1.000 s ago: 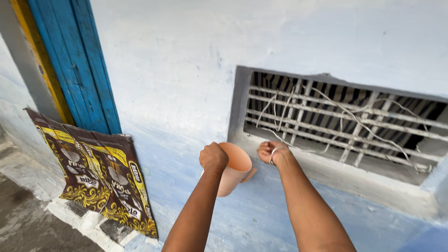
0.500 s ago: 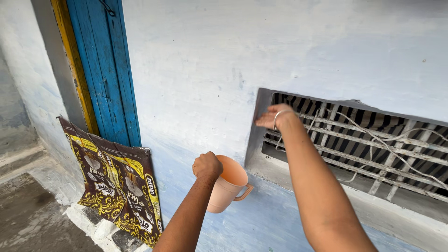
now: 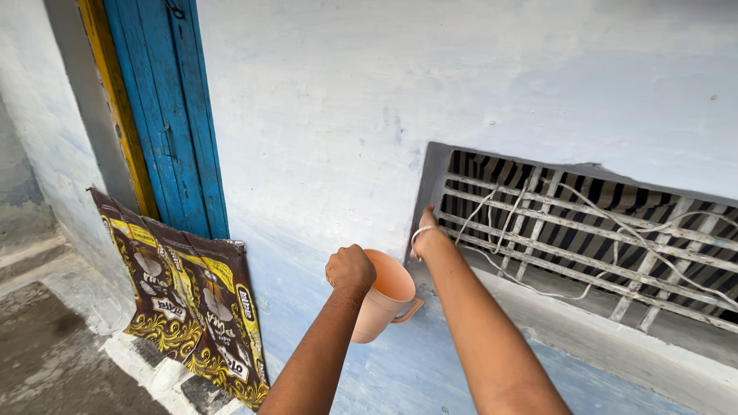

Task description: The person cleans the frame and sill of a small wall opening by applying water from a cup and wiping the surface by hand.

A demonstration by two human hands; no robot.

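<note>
The left hand [image 3: 350,269] is clenched around a peach plastic mug [image 3: 382,296], tipped toward the pale blue wall [image 3: 330,115] just below the barred window [image 3: 584,238]. The right hand [image 3: 425,234] rests at the window's lower left corner, its fingers hidden, so its grip cannot be told. Loose white wires [image 3: 530,223] thread the bars, and a printed sack [image 3: 184,296] leans under the blue door [image 3: 169,115]; no water shows on the wall.

right hand [image 3: 425,230] lowered from the grille's top to its lower-left corner, mug [image 3: 382,296] raised slightly

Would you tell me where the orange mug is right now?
The orange mug sits low at centre, held in the left hand, just below the window grille's left corner.
</note>
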